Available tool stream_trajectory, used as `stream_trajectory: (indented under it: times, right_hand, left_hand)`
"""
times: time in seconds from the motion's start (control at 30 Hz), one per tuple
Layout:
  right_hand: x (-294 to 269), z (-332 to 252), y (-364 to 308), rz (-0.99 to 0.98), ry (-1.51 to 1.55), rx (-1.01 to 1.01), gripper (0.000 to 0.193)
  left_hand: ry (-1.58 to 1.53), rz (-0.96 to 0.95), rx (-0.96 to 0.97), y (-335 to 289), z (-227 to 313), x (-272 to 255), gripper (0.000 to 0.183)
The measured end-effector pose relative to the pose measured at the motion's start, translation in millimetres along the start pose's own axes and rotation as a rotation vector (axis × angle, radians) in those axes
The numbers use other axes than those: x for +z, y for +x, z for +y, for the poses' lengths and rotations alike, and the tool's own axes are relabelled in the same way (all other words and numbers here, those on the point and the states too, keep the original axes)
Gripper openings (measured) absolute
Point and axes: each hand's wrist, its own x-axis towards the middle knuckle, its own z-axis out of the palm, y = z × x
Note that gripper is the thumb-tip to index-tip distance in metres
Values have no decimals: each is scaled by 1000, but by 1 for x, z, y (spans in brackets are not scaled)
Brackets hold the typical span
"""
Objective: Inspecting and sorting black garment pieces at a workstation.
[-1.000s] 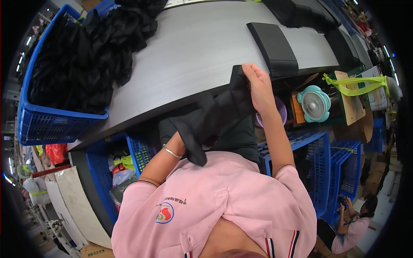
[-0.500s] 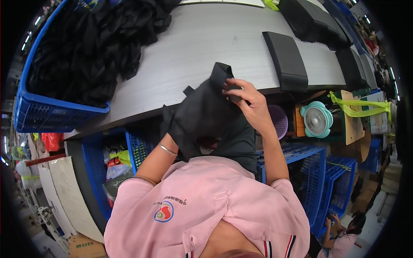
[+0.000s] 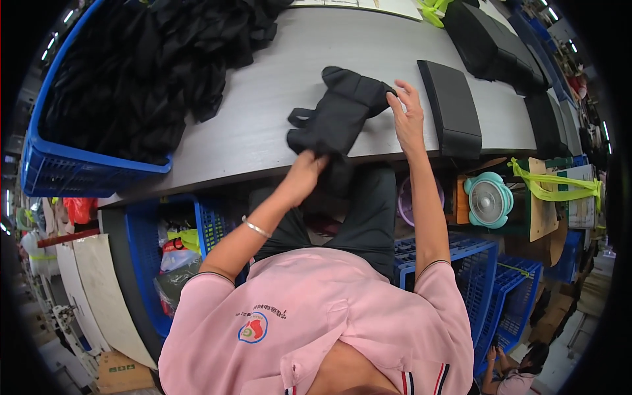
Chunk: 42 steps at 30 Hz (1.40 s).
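A black fabric piece (image 3: 339, 117) with a small strap loop on its left side is spread partly over the grey table, its near end hanging over the front edge. My left hand (image 3: 304, 176) grips that near end, its fingertips partly hidden by the cloth. At the far right corner of the piece, my right hand (image 3: 408, 118) pinches the edge between thumb and fingers. Just right of this hand lies a flat black padded panel (image 3: 451, 105).
A blue crate (image 3: 99, 172) heaped with black cloth (image 3: 145, 79) stands at the table's left. More black padded pieces (image 3: 494, 49) lie at the far right. Below the table edge are a teal fan (image 3: 489, 199), a purple basket (image 3: 421, 197) and blue crates (image 3: 447, 253).
Both hands have moved forward, away from my body. The black fabric piece, bunched over my lap and covering my left hand before, now lies extended on the table, with the left hand visible.
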Motion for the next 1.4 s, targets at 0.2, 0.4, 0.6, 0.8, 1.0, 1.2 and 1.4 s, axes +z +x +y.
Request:
stream_trajectory:
  times: [0.2,0.4,0.6,0.8,1.0,1.2,1.4]
  right_hand:
    - [-10,-58,-75,211,-49,68,21]
    - [21,-99,-132,-38,15,-75,40]
    - [60,-45,-101,36,-342,-73,25]
    - [78,-41,-92,113,-459,-47,25]
    - [54,-33,-86,132,-319,64,20]
    - [28,-76,-87,-12,-190,41,37]
    - [20,-59,-78,345,-172,149,33]
  left_hand:
    - [-68,376,93,-59,8,-13,41]
    - [270,297,342,-4,52,-41,47]
    - [355,-513,178,36,48,-62,40]
    - [143,-600,-112,55,39,-42,35]
    - [415,-677,75,59,38,-45,52]
    - [420,293,441,52,40,-34,13]
    - [-170,462,182,58,32,-5,33]
